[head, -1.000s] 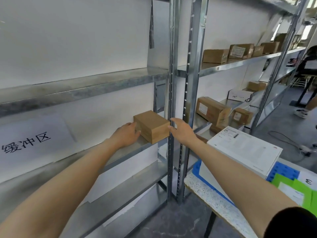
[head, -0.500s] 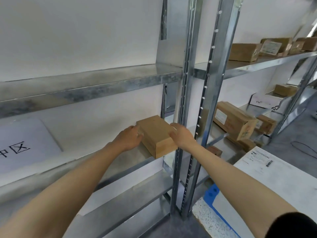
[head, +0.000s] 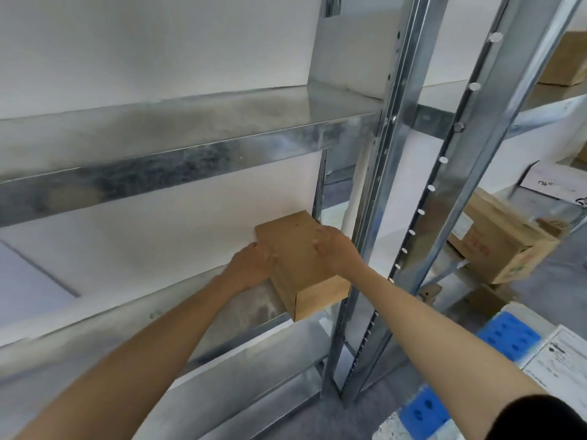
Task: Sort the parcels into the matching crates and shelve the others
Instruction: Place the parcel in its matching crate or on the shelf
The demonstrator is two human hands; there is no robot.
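Observation:
A small plain cardboard parcel (head: 295, 258) lies on the middle metal shelf (head: 133, 315), close to the upright post (head: 378, 198); its near end juts past the shelf's front edge. My left hand (head: 251, 266) grips the parcel's left side. My right hand (head: 336, 249) holds its right side, with fingers curled over the top edge. Both arms reach forward from the bottom of the view.
An upper shelf (head: 178, 154) hangs above the parcel. A second shelving bay to the right holds a labelled carton (head: 498, 242), a white box (head: 552, 182) and another carton (head: 565, 61). A blue crate (head: 508, 338) with a white parcel (head: 559, 363) sits at lower right.
The parcel has slid deeper onto the middle shelf between my two hands, and my view has moved closer and to the left, cutting off most of the right bay.

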